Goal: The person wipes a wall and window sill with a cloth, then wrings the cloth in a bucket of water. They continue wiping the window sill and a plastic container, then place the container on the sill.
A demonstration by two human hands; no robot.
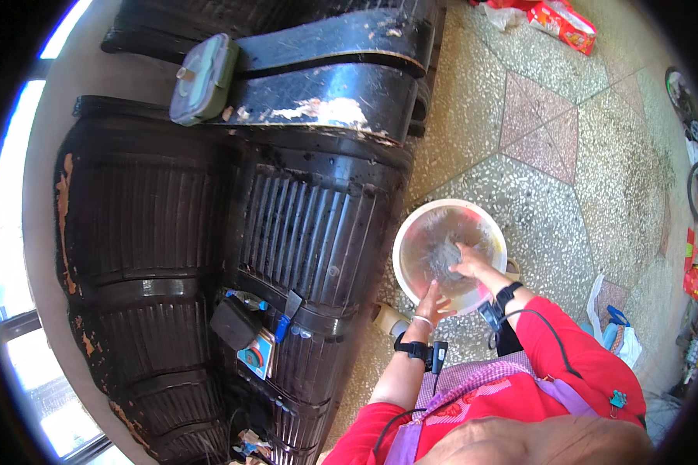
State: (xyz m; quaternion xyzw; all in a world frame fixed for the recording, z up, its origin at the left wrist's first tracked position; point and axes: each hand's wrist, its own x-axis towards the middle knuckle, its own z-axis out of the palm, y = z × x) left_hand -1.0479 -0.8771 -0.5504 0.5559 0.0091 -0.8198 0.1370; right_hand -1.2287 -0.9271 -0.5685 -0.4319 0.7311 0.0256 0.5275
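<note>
A round, pale-rimmed basin (405, 226) holding cloudy water stands on the floor before me. In its middle is a greyish, crumpled thing (442, 256), too blurred to name. My right hand (472, 261) reaches over the basin's right side, with its fingertips at the grey thing; I cannot tell whether it grips it. At the near edge of the basin is my left hand (434, 303), its fingers spread and nothing seen in them. Both wrists wear black straps with small devices and cables.
A black slatted bench (302, 232) with peeling paint runs along the left. On it are a lidded food container (203, 81), a blue-handled scraper (288, 317), a dark case (235, 322) and booklets (257, 356). Red packaging (561, 26) and bags (619, 343) lie on the terrazzo floor (535, 215).
</note>
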